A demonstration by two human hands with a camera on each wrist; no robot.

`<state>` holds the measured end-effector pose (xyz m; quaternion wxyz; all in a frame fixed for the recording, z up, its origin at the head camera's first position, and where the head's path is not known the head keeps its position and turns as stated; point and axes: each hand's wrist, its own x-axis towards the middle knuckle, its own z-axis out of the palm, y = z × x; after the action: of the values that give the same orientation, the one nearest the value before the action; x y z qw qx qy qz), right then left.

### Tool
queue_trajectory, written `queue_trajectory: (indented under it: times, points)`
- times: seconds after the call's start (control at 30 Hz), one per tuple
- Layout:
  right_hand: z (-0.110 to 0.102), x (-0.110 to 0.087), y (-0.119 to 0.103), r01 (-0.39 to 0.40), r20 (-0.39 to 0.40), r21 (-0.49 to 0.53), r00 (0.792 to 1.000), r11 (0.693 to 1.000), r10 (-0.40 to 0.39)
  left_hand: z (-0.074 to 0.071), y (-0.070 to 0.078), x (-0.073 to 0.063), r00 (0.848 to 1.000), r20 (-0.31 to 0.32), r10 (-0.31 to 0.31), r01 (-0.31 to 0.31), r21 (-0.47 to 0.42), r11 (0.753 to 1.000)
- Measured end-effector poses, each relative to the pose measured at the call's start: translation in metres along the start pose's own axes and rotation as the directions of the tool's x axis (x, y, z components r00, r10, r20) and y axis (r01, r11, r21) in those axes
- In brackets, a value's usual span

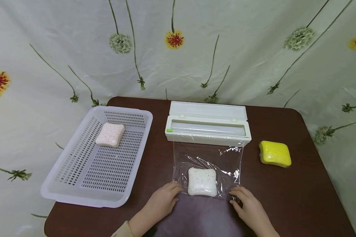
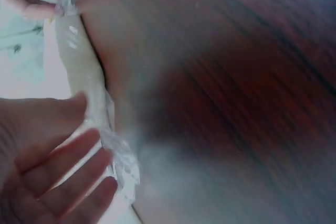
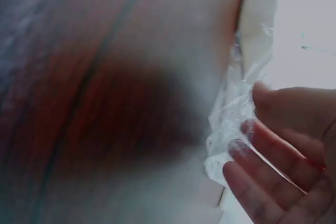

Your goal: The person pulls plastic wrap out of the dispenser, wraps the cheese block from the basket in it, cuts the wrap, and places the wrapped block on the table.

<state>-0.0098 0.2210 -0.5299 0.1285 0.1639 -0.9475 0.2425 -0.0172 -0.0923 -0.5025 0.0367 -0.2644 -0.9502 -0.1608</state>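
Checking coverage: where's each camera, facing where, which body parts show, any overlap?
Head: worn on the head, facing forward and down at table, basket and box; left hand, left sleeve and right hand show.
Left wrist: on that wrist, facing past its hand to film and table; left fingers large, right hand at top left.
Right wrist: on that wrist, facing past its hand to film and table; only the right hand shows.
Shared: both wrist views show film, near block and right hand.

Pale flower-printed cloth behind, dark brown table
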Motion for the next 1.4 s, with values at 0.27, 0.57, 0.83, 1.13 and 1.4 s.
queue_trajectory:
  times: [0.27, 0.57, 0.83, 1.13, 1.4]
  points:
    - [0.006, 0.002, 0.005, 0.159, 0.019, -0.055, 0.987, 0.986, -0.159, -0.001, 0.001, 0.005, 0.989, 0.137, 0.050, -0.064, 0.096, 0.993]
    - [0.011, 0.011, 0.009, 0.233, -0.041, -0.073, 0.971, 0.970, -0.236, 0.006, -0.004, 0.019, 0.998, 0.064, -0.021, 0.015, 0.093, 0.996]
    - [0.013, 0.011, 0.010, 0.243, -0.065, -0.101, 0.966, 0.965, -0.251, 0.006, -0.002, 0.024, 0.996, 0.034, -0.078, 0.073, 0.133, 0.988]
    - [0.007, 0.009, 0.011, 0.156, -0.061, -0.071, 0.985, 0.985, -0.160, -0.001, -0.007, 0.017, 0.984, 0.028, -0.175, 0.176, -0.004, 0.984]
    - [0.000, 0.015, 0.012, 0.095, -0.119, -0.036, 0.988, 0.995, -0.098, -0.007, -0.009, 0.016, 0.978, -0.041, -0.204, 0.205, 0.006, 0.979]
